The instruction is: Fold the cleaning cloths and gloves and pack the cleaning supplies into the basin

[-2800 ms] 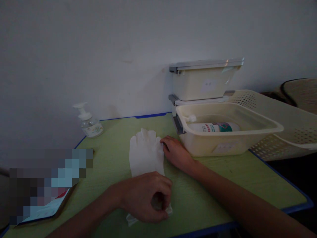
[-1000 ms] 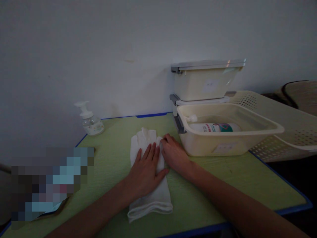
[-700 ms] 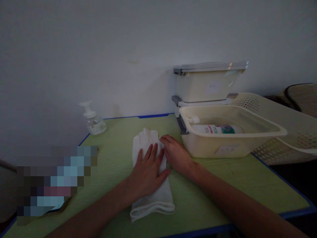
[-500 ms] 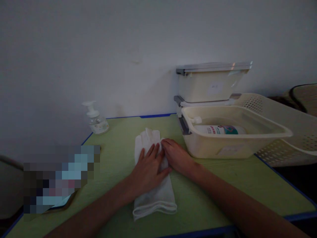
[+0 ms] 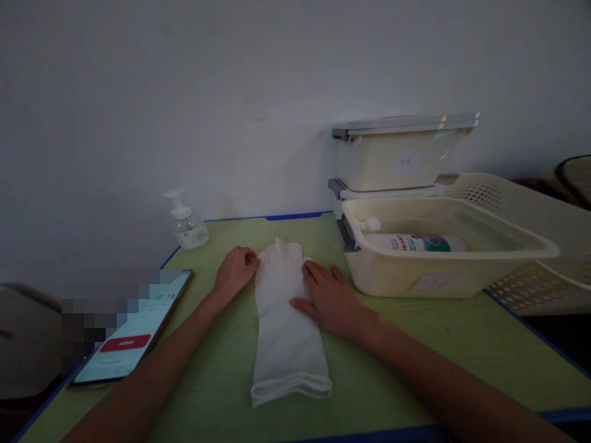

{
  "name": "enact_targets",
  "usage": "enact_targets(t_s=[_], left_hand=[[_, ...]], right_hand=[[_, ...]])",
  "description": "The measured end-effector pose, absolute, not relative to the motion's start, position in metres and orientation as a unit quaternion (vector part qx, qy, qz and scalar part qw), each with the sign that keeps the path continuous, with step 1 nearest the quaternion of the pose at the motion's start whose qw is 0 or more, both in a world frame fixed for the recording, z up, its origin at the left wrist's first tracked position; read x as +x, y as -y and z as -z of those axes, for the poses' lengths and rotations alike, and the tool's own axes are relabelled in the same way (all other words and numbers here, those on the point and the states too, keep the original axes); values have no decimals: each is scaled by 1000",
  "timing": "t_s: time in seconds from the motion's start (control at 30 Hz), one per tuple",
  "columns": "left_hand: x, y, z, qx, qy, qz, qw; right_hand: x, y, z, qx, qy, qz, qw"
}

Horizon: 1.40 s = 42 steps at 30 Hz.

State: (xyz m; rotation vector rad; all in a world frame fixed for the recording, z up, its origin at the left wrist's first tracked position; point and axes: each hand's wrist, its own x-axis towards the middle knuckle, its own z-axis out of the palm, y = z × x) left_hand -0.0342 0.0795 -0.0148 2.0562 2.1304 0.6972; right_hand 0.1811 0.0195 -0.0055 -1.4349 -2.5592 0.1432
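A white glove (image 5: 287, 320) lies flat on the green table, its wide cuff toward me and its finger end pointing at the wall. My left hand (image 5: 235, 271) is at the upper left edge of the glove, fingers curled and pinched at that edge. Across the glove's right side rests my right hand (image 5: 335, 301), fairly flat, with the thumb stretched over the fabric and the fingertips at the upper right edge.
A cream bin (image 5: 397, 274) holding a white bottle (image 5: 410, 242) stands to the right, beside a perforated basket (image 5: 521, 209). Behind it is a lidded box (image 5: 388, 160). A pump bottle (image 5: 190, 231) and a tablet (image 5: 133, 332) are on the left of the table (image 5: 203, 394).
My left hand has lifted off the glove's middle and moved to its upper left edge. My right hand has flattened onto the right side, thumb now across the fabric.
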Motion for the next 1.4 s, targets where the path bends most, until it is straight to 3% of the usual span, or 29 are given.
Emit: enact_targets(t_s=[0.73, 1.17, 1.4], left_hand=[[-28, -84, 11, 620, -712, -316, 92], [-25, -76, 13, 657, -713, -243, 35], [-24, -77, 14, 667, -713, -216, 10]], right_hand=[[182, -18, 4, -485, 868, -56, 88], [182, -18, 4, -486, 866, -56, 100], [181, -19, 2, -433, 886, -17, 164]])
